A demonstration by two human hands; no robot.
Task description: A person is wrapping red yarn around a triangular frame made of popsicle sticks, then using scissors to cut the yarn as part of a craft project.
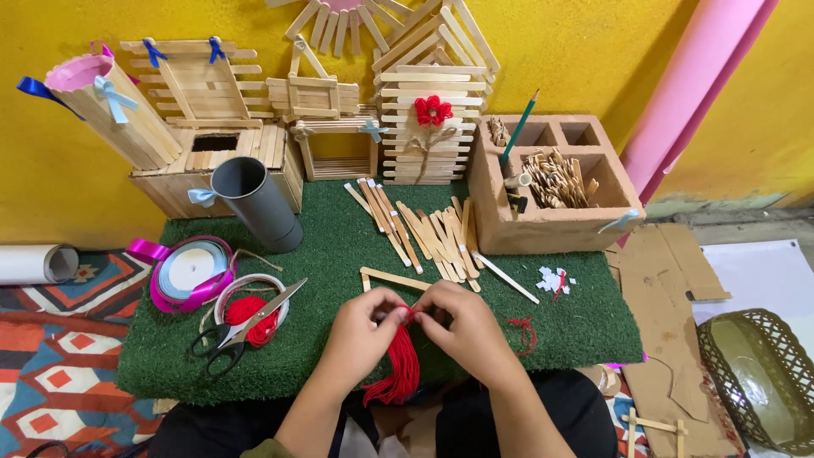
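My left hand (366, 332) and my right hand (459, 322) meet over the front of a green turf mat (339, 246). Both pinch the top of a bundle of red yarn (400, 366), whose strands hang down toward my lap. A short scrap of red yarn (524, 332) lies on the mat just right of my right hand. Behind my hands lie a pair of joined wooden sticks (392, 277) and a loose pile of craft sticks (424, 231).
Black-handled scissors (240, 329) rest on a red yarn spool (252, 315) beside ribbon rolls (190, 270) at the left. A grey tube (255, 203), stick-built houses (428, 119), a divided box (553, 182) with a green pencil (519, 127), cardboard (666, 293) and a woven basket (761, 373) surround the mat.
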